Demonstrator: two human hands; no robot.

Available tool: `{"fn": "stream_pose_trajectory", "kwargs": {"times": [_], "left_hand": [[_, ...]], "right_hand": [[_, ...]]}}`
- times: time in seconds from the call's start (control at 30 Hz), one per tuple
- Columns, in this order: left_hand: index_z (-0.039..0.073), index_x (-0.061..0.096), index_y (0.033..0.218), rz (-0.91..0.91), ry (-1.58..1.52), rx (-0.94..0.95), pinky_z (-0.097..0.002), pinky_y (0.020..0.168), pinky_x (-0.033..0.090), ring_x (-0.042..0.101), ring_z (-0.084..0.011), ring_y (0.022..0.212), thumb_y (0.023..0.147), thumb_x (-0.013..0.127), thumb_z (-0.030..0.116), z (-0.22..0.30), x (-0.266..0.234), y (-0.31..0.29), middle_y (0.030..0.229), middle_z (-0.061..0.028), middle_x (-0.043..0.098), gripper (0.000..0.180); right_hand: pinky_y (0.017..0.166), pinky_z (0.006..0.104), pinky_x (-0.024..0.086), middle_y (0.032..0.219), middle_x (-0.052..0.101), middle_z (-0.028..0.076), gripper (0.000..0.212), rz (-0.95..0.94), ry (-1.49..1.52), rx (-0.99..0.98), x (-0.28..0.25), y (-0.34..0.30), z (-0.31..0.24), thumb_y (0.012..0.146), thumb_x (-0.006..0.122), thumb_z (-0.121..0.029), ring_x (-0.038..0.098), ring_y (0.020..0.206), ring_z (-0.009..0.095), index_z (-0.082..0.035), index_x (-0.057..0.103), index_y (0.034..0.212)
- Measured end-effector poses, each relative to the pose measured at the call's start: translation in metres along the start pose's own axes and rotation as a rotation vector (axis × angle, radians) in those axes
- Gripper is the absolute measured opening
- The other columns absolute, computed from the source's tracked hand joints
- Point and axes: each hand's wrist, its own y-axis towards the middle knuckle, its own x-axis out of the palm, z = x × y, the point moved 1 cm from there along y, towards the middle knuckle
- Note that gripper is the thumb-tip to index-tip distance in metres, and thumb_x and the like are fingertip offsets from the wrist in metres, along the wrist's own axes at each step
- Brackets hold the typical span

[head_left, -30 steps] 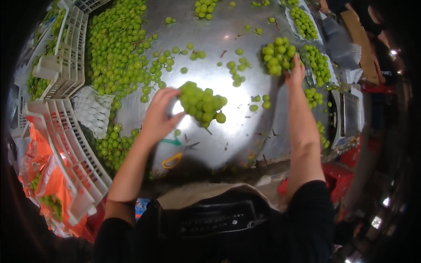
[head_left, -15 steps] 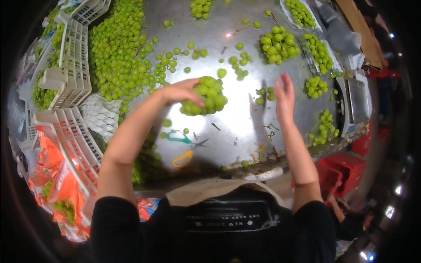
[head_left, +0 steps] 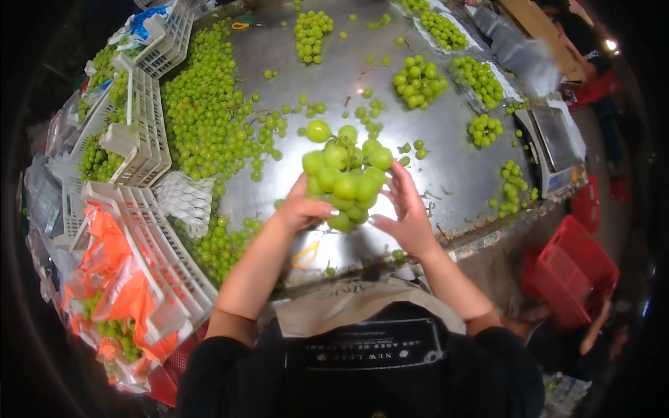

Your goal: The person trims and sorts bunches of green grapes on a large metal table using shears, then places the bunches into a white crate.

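Note:
A bunch of green grapes point(head_left: 346, 184) is raised above the metal table, close to the camera, between my two hands. From the left, my left hand point(head_left: 306, 207) grips it, with the thumb across its lower side. My right hand point(head_left: 410, 217) cups the opposite side, fingertips and thumb against the grapes. Below my left hand lies a pair of scissors point(head_left: 305, 256); a yellow handle loop shows and the rest is mostly hidden. Small loose grapes and stem bits are scattered around.
A large heap of grapes point(head_left: 209, 104) covers the table's left side, beside white plastic crates point(head_left: 150, 132) and white foam netting point(head_left: 185, 198). Trimmed bunches point(head_left: 419, 82) lie to the right, near a scale point(head_left: 554, 143). Red crates point(head_left: 575, 268) stand beyond the table edge.
The bunch has come nearer to me, carried by my left hand. My right hand, stretched out and apart before, has moved left onto the bunch. The view has shifted too.

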Motion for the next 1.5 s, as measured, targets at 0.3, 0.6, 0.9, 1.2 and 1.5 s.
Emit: {"fn": "stream_pose_trajectory", "kwargs": {"times": [0.3,0.6,0.9,1.2,1.5], "left_hand": [[0.005,0.020,0.138,0.304,0.372,0.045,-0.0363,0.099,0.038,0.041,-0.0237,0.120,0.065,0.070,0.002,0.014,0.075,-0.016,0.130,-0.0120,0.038,0.088],[0.006,-0.005,0.144,0.065,0.496,0.172,-0.0375,0.110,0.016,0.021,-0.0314,0.134,0.062,0.070,0.008,0.019,0.099,-0.040,0.145,-0.0173,0.017,0.110],[0.004,0.025,0.140,0.069,0.620,0.166,-0.0423,0.103,0.031,0.037,-0.0258,0.125,0.072,0.070,0.015,0.026,0.090,-0.053,0.140,-0.0137,0.034,0.082],[0.001,0.050,0.121,0.213,0.713,0.262,-0.0359,0.095,0.040,0.050,-0.0219,0.112,0.075,0.064,0.008,0.032,0.086,-0.059,0.124,-0.0111,0.050,0.048],[-0.001,0.050,0.113,0.275,0.918,0.243,-0.0317,0.081,0.047,0.058,-0.0199,0.095,0.067,0.077,0.013,0.015,0.099,-0.055,0.104,-0.0120,0.058,0.055]], "right_hand": [[0.102,0.0374,0.033,0.131,0.039,0.011,0.092,0.063,0.280,0.021,0.025,-0.008,-0.010,0.067,0.076,-0.015,0.040,0.121,0.024,-0.002,0.017,0.138],[0.100,0.0362,0.036,0.128,0.042,0.011,0.088,0.011,0.560,-0.062,0.014,-0.015,-0.025,0.069,0.071,-0.009,0.043,0.118,0.023,-0.003,0.019,0.139],[0.098,0.0412,0.040,0.125,0.046,0.016,0.067,-0.056,0.709,-0.013,0.007,-0.030,-0.030,0.076,0.065,-0.027,0.048,0.115,0.029,-0.001,0.033,0.129],[0.098,0.0502,0.037,0.134,0.037,0.016,0.072,-0.055,1.172,0.082,0.009,-0.023,-0.024,0.082,0.048,-0.049,0.043,0.119,0.032,-0.006,0.030,0.136],[0.102,0.0454,0.034,0.133,0.041,0.011,0.061,-0.059,1.315,0.079,0.011,-0.006,-0.043,0.089,0.042,-0.050,0.042,0.121,0.029,-0.009,0.035,0.133]]}}
